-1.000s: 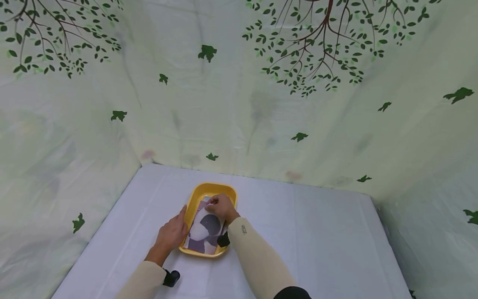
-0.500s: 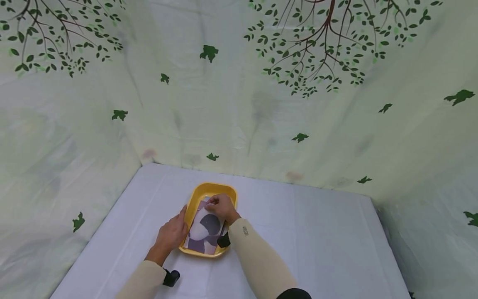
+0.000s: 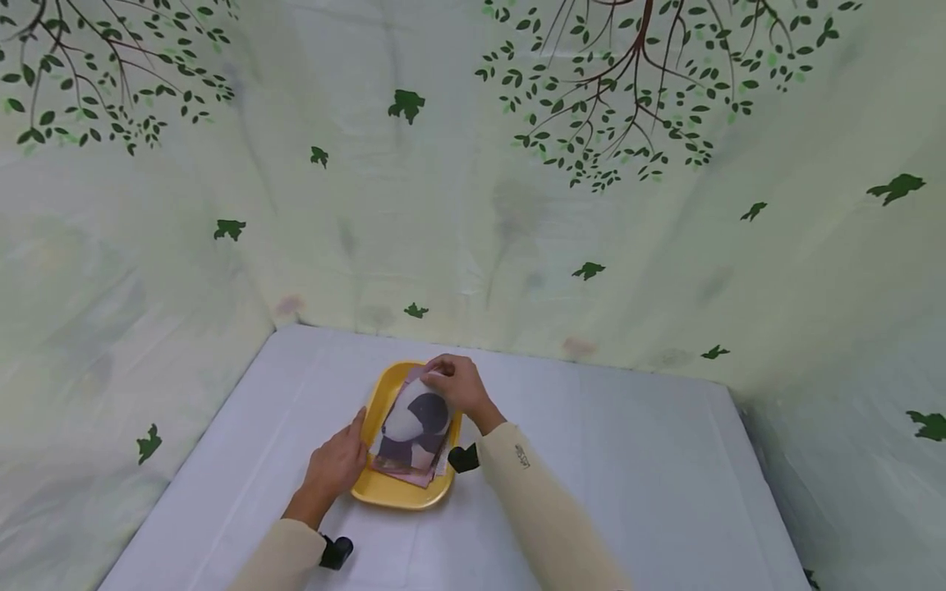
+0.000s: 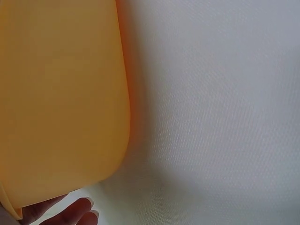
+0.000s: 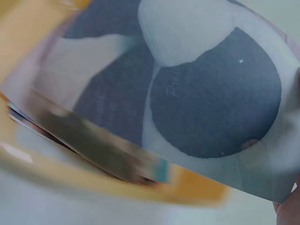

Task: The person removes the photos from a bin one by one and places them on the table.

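Note:
In the head view a yellow tray (image 3: 402, 494) stands on the table, with a small stack of printed sheets in it. My left hand (image 3: 337, 461) holds the tray's left rim; bent fingertips (image 4: 75, 212) show beside its wall in the left wrist view. My right hand (image 3: 460, 386) pinches the far edge of the top sheet (image 3: 405, 423), which bears dark purple and white rounded shapes. That sheet is raised at an angle above other sheets (image 5: 93, 147), whose edges show blurred in the right wrist view. Faint handwriting-like lettering marks its dark areas.
A white cloth covers the table (image 3: 591, 460), stretching away right of the tray. Pale curtains (image 3: 473, 205) printed with branches and green birds enclose the back and sides. Black wrist cameras (image 3: 464, 458) hang beneath both sleeves.
My right hand has moved up and to the right, lifting the top sheet and uncovering sheets underneath. The left hand keeps its place on the tray rim.

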